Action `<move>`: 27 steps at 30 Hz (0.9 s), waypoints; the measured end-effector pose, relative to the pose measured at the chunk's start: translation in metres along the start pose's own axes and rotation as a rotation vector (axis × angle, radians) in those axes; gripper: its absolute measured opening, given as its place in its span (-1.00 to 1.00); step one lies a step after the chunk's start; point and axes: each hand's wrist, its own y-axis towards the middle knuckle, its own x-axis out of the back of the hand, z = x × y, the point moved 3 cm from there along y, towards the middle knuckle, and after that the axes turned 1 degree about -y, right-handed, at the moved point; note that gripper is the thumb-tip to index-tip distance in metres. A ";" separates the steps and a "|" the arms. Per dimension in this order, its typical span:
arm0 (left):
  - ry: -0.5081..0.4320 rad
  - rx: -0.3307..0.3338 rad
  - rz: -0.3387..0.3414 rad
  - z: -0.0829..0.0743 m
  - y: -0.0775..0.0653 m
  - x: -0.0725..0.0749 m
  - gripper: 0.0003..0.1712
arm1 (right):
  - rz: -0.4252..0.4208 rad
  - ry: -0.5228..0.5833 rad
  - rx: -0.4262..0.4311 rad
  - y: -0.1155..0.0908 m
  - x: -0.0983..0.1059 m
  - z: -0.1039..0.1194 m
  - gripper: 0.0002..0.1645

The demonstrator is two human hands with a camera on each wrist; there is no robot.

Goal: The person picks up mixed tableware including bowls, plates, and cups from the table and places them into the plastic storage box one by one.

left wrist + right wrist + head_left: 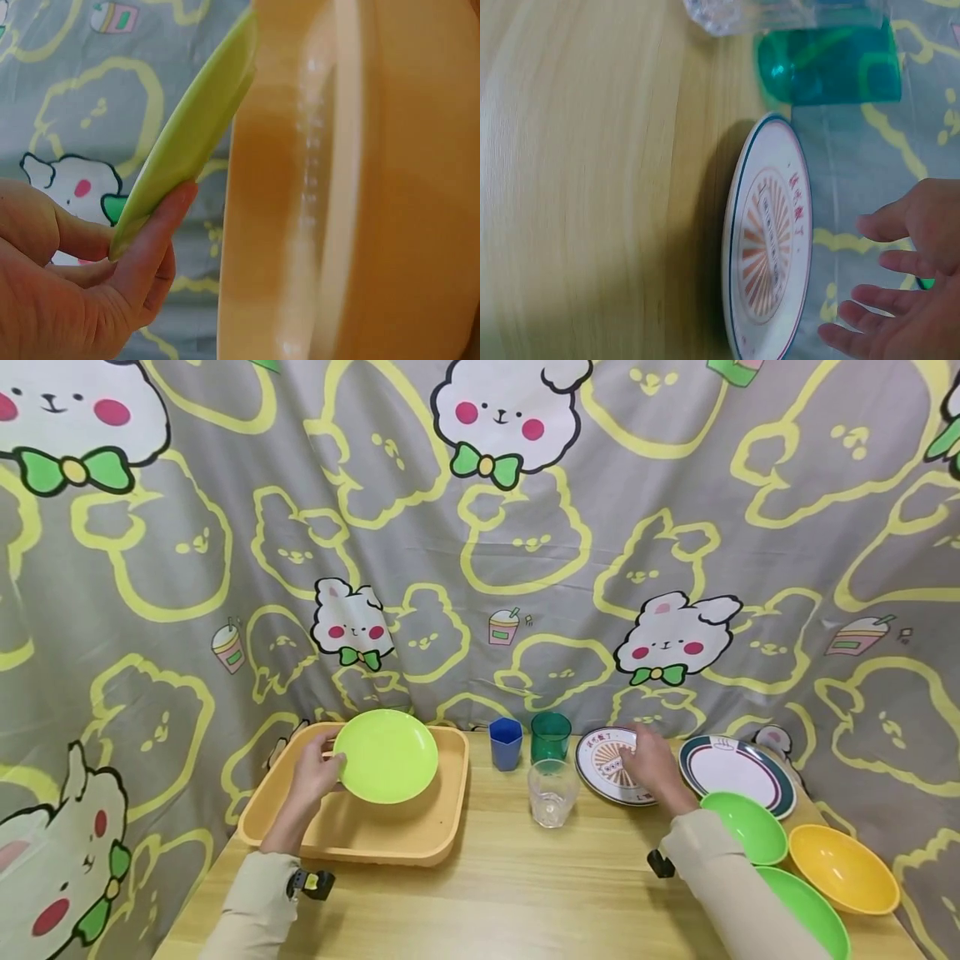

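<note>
I watch the left hand [318, 768] pinch the lime-green plate [386, 756] at its edge, tilted above the orange tray [408, 837]; with so one-sided a hold, I'd keep the thumb firm and any lowering slow, lest it swing; the right hand [651, 766] spreads its fingers near the printed plate [609, 767], gripping nothing; a rim pinch there seems best, staying wide of the clear cup [552, 806] nearby.

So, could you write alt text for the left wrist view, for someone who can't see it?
A person's left-hand grip pinches the rim of a tilted lime-green plate above an orange tray, against a grey cartoon-print curtain.
</note>
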 end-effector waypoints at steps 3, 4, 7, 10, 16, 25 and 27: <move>0.030 -0.007 -0.019 0.002 0.000 0.004 -0.43 | 0.025 -0.012 -0.032 0.003 0.000 -0.006 -0.26; 0.042 -0.010 -0.027 0.003 0.000 0.006 -0.43 | 0.032 -0.013 -0.038 0.003 0.000 -0.007 -0.25; 0.063 -0.017 -0.039 0.007 0.001 0.010 -0.43 | 0.042 -0.021 -0.042 0.004 -0.001 -0.013 -0.25; 0.079 -0.027 -0.045 0.011 0.001 0.016 -0.43 | 0.052 -0.034 -0.044 0.005 -0.003 -0.018 -0.24; 0.142 -0.043 -0.084 0.021 0.006 0.027 -0.43 | 0.096 -0.063 -0.075 0.009 -0.002 -0.023 -0.20; 0.249 -0.074 -0.110 0.026 0.014 0.037 -0.40 | 0.142 -0.116 -0.107 0.010 -0.004 -0.026 -0.16; 0.235 -0.048 -0.095 0.028 0.016 0.038 -0.39 | 0.152 -0.123 -0.121 0.010 -0.004 -0.027 -0.18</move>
